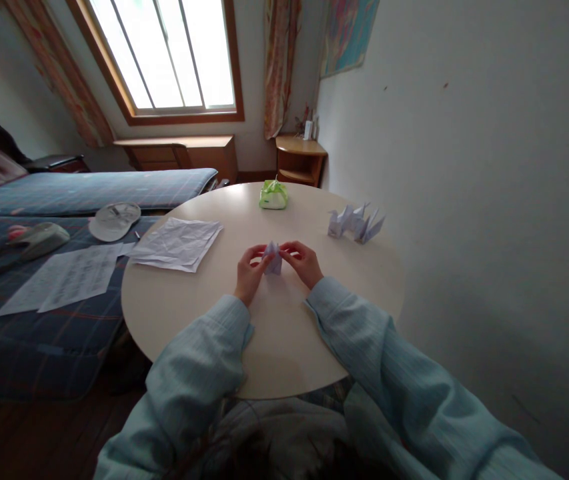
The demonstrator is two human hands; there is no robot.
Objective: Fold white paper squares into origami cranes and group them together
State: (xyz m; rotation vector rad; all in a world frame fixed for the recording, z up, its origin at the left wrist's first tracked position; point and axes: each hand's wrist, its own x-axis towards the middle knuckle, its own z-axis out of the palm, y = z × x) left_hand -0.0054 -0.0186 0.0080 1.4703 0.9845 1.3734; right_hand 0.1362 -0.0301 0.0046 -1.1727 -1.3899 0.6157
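Between my two hands, just above the round table (pixel 304 353), is a small piece of folded white paper (pixel 275 264) with a pointed top. My left hand (pixel 251 270) pinches its left side with thumb and fingers. From the right, my right hand (pixel 305 262) grips its upper edge in a pinch. Farther back on the right stand several folded paper cranes (pixel 355 223), close together. A stack of creased white paper sheets (pixel 178 244) lies on the table's left side.
A green tissue pack (pixel 273 195) sits near the table's far edge. Left of the table, a bed (pixel 54 360) with plaid covers holds printed sheets (pixel 71 277) and a pale cap (pixel 114 221). A white wall (pixel 489 220) runs along the right.
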